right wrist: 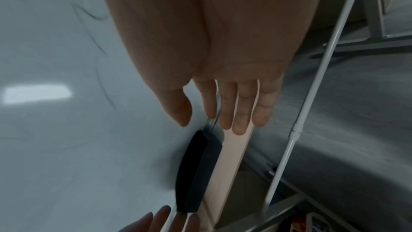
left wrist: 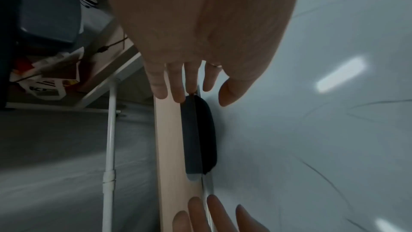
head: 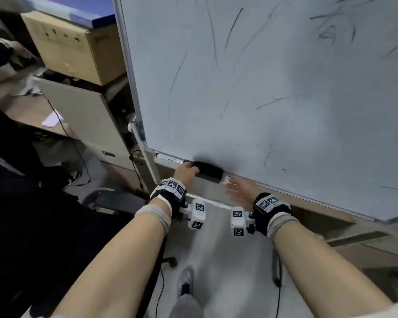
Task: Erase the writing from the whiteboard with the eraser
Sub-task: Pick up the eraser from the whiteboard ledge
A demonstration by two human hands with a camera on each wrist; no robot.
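Observation:
The whiteboard [head: 262, 88] carries scattered dark strokes and some writing at the top right. A black eraser [head: 208, 172] [left wrist: 198, 137] [right wrist: 196, 174] lies on the pale tray [left wrist: 169, 147] along the board's bottom edge. My left hand [head: 185, 172] [left wrist: 196, 98] is at the eraser's left end; its straight fingers touch that end and the thumb stands apart on the board side. My right hand [head: 239, 189] [right wrist: 211, 123] hovers open just short of the eraser's right end, fingers straight over the tray [right wrist: 229, 156].
A marker [head: 170, 159] lies on the tray left of the eraser. A cardboard box [head: 74, 42] sits on a cabinet [head: 78, 111] left of the board. The board's white stand pole [left wrist: 110, 147] runs below. Someone's sleeve [head: 0, 53] shows at far left. Cables trail on the floor.

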